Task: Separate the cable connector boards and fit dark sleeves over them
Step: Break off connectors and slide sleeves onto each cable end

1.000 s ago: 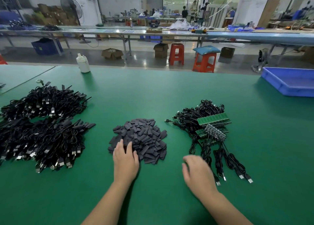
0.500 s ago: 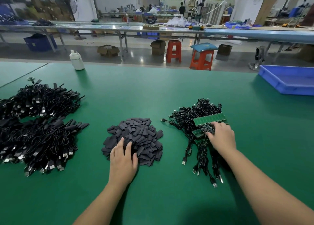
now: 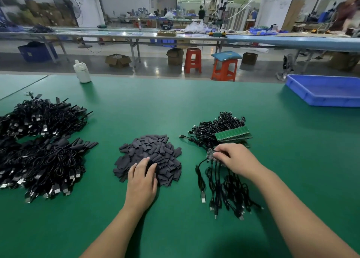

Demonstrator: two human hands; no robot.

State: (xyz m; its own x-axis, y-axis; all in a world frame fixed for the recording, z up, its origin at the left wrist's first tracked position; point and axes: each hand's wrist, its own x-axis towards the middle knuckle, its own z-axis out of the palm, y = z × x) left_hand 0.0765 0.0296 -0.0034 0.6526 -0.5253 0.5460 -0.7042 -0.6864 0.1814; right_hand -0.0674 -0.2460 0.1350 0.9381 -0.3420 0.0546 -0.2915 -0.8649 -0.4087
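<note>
On the green surface [image 3: 194, 106], the left hand [image 3: 141, 181] is laid palm down on the near edge of the pile of dark sleeves [image 3: 150, 152], its fingers [image 3: 143, 165] straight and holding nothing. A strip of connector boards [image 3: 213, 154] with black cables [image 3: 224, 185] trailing from it is pinched by the curled fingers [image 3: 221, 154] of the right hand [image 3: 236, 157]. More green board strips [image 3: 233, 134] are seen just behind, on the cable heap. Finished cables [image 3: 39, 146] are piled at the far left.
</note>
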